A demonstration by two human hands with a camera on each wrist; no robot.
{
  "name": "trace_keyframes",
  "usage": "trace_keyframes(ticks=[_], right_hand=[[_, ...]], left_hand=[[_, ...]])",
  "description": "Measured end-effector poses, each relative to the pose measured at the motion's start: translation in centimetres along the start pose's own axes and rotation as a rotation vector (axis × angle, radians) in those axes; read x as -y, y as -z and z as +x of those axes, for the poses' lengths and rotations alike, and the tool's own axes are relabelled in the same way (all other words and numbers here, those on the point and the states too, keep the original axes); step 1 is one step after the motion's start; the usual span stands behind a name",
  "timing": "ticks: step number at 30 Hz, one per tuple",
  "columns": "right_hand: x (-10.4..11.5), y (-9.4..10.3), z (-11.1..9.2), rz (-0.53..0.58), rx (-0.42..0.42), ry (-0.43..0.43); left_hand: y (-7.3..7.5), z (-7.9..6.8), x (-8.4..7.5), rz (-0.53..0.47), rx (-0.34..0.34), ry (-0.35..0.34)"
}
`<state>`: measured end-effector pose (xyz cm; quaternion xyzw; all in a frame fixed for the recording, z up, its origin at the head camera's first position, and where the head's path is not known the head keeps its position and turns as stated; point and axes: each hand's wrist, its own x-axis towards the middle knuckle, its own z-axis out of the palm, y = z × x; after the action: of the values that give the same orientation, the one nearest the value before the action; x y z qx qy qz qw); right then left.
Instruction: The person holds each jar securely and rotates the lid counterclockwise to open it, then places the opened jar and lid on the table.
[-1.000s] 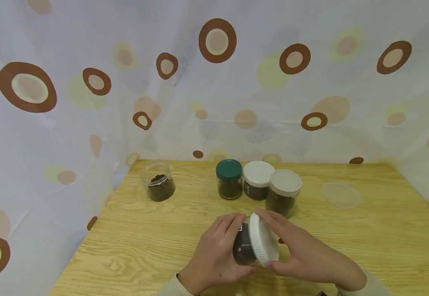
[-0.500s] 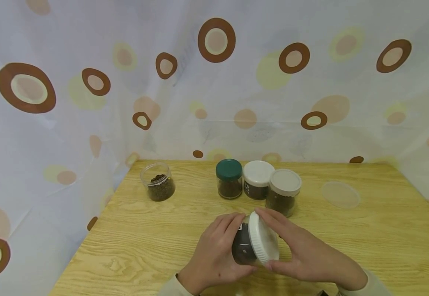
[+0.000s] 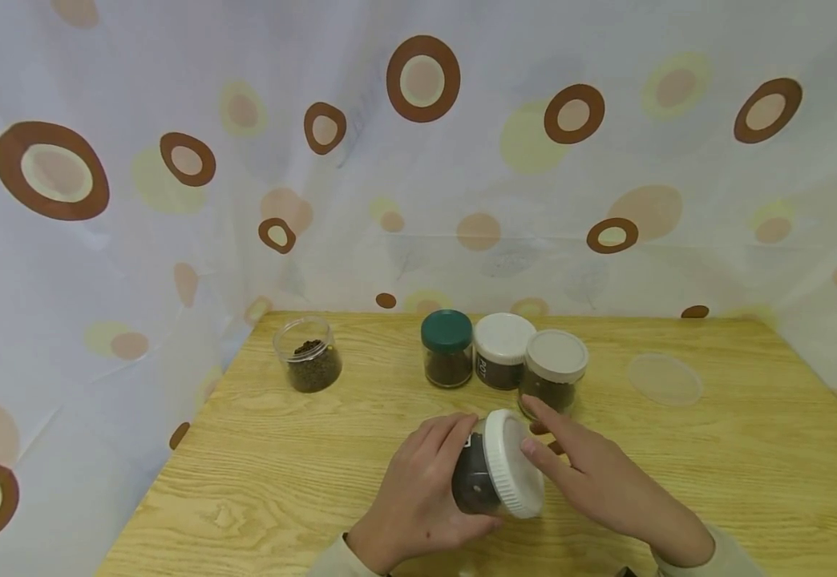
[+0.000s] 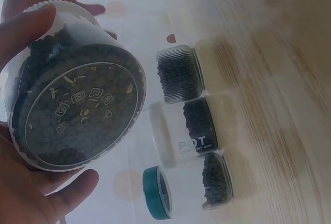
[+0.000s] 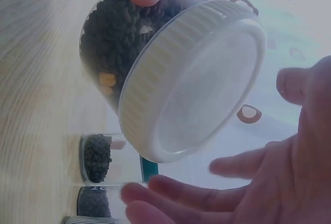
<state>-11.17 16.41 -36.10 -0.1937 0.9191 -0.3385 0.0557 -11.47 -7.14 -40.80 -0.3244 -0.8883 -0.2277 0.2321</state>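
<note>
2 hands and 5 jars are shown at a wood-grain surface [image 3: 260, 481]. At lower centre, 1 held jar [image 3: 473, 483] is tipped on its side, its white lid [image 3: 521, 469] turned to the right; dark pellets are seen inside. It is held by the left hand [image 3: 422, 490], whose grip is clamped round the body. By the right hand [image 3: 592, 473], right of the lid, nothing is held: its grip is apart, and a gap between it and the lid is shown in the right wrist view.

Just above centre-bottom, 3 lidded jars are grouped: 1 green-lidded jar [image 3: 447, 349], 1 white-lidded jar [image 3: 503, 349] marked "POT" and 1 off-white-lidded jar [image 3: 555, 365], partly covered by the right hand. At left, 1 unlidded jar [image 3: 309, 365] is partly filled with dark grains. At right, 1 translucent disc [image 3: 665, 379] is laid flat.

The side edges are slanted outward toward the bottom of the frame; the far edge is backed by 1 patterned sheet [image 3: 418, 176]. Broad wood grain is seen left of the left hand and at lower right; less room is seen between the lid and the lidded jars.
</note>
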Motion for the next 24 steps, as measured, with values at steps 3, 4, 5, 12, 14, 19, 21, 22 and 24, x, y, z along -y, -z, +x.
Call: trace_keyframes(ticks=[3, 4, 5, 12, 14, 19, 21, 22, 24], right_hand=[[0.3, 0.0, 0.3, 0.026, 0.042, -0.114], [0.5, 0.0, 0.4, 0.022, 0.056, -0.140], [0.7, -0.1, 0.5, 0.019, 0.067, -0.156], [1.6, -0.7, 1.0, -0.010, 0.077, -0.192], [1.6, -0.7, 1.0, 0.009, 0.088, -0.177], [1.1, -0.5, 0.5, -0.021, 0.078, 0.045], [0.8, -0.6, 0.3, -0.079, 0.024, 0.192], [0.7, -0.7, 0.3, -0.101, -0.008, 0.264], [0.4, -0.8, 0.2, -0.143, -0.067, 0.385]], left_hand=[[0.0, 0.0, 0.0, 0.008, 0.003, 0.001], [-0.1, 0.0, 0.0, 0.011, 0.003, 0.000], [-0.1, 0.0, 0.0, 0.013, 0.003, 0.000], [-0.2, -0.2, 0.1, 0.017, 0.010, 0.012], [-0.2, -0.2, 0.1, 0.006, 0.021, 0.021], [0.0, -0.3, 0.3, -0.048, 0.052, 0.050], [0.0, -0.4, 0.3, -0.072, 0.063, 0.062], [0.1, -0.4, 0.3, -0.082, 0.069, 0.067], [0.1, -0.4, 0.3, -0.100, 0.079, 0.080]])
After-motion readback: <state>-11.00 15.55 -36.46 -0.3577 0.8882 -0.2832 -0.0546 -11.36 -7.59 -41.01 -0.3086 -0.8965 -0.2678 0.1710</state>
